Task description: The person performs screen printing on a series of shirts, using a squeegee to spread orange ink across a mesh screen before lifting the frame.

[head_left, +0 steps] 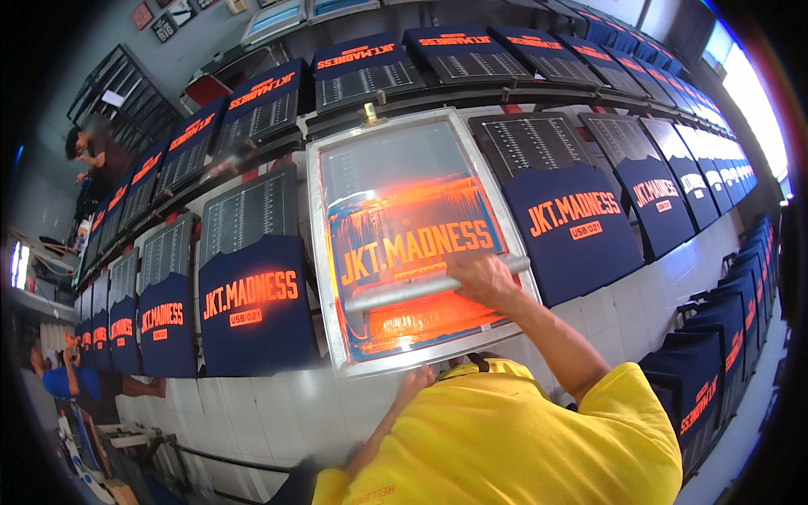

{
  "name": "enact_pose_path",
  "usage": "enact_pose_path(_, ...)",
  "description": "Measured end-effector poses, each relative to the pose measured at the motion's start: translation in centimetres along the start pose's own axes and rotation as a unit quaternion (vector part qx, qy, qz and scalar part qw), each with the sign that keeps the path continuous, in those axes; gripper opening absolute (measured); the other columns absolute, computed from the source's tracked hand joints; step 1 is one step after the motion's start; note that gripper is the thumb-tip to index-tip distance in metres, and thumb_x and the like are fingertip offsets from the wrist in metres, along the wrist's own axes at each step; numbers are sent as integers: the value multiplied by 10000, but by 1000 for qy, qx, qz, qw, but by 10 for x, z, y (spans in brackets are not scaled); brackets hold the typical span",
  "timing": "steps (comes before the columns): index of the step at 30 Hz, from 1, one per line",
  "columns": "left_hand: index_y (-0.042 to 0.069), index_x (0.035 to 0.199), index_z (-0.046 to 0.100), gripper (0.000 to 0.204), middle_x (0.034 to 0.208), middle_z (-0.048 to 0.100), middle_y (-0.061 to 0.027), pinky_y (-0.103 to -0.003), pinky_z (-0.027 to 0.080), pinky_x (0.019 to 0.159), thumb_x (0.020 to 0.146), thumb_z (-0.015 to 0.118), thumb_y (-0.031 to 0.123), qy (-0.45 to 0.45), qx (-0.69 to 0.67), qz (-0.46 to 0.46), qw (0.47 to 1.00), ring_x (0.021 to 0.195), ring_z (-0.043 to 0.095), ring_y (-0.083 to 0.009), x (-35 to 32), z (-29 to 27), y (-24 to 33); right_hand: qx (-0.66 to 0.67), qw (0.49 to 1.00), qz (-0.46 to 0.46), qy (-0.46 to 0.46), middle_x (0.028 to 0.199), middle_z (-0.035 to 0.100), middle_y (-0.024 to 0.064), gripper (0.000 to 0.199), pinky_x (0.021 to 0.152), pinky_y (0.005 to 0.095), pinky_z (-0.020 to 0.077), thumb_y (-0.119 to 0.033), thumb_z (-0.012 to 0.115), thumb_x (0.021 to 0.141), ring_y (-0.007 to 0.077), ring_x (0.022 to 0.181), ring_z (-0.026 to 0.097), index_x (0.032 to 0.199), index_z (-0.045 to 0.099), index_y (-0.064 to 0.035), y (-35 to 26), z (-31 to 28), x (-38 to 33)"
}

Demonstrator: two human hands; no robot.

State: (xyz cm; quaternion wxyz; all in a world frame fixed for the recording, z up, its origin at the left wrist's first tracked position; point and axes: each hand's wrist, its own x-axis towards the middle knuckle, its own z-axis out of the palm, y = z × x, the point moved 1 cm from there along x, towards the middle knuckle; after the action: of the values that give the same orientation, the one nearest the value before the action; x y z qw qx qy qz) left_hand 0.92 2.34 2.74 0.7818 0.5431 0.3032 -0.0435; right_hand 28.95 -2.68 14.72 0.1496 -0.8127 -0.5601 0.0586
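A silver-framed printing screen [321, 244] lies over a dark blue shirt panel, with bright orange ink [396, 324] spread across its mesh. Orange lettering shows through the mesh. Across the screen's lower half lies a long grey squeegee [396, 292], slightly tilted up to the right. My right hand [484, 280] is closed around the squeegee's right part, knuckles up. At the screen's near edge, my left hand [414, 384] has its fingers curled against the frame; my body partly hides it. My yellow sleeve and shirt fill the lower middle.
Printed dark blue shirt panels on black boards stand on both sides, including a left panel [252, 316] and a right panel [568, 227]. A second row runs behind, and more boards [699, 379] line the lower right. Two people [105, 156] are at the left.
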Motion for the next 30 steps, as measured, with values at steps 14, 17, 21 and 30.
enact_pose_path(14,52,865,508,394,669,461,22,-232,349,575,1014,455,413,-46,-41,-6,998,624,438,-78,14,-10,-17,-56,996,-56,45,1074,559,47,363,786,366,477,-237,728,660,231,983,547,951,555,-107,-46,35,-112)
enact_pose_path(17,34,937,548,308,667,427,31,-237,316,549,1012,489,327,-6,-58,-45,997,593,381,-76,11,-3,-19,-80,995,-43,36,1100,540,51,469,790,348,456,-275,767,606,233,1007,528,984,552,-100,-47,44,-117)
enact_pose_path(21,29,985,581,282,712,478,28,-232,321,544,995,530,306,-56,-45,-33,997,610,393,-63,17,-13,-24,-49,997,-36,50,1117,538,55,510,796,367,447,-278,776,602,237,1027,524,1025,560,-89,-48,49,-121)
enact_pose_path(30,29,1160,613,315,752,556,-8,-235,379,585,988,531,280,-81,190,60,977,694,506,-63,-8,-26,-4,100,984,70,130,1162,588,137,456,907,418,452,-307,727,789,313,1073,551,1136,607,-36,-15,27,-121)
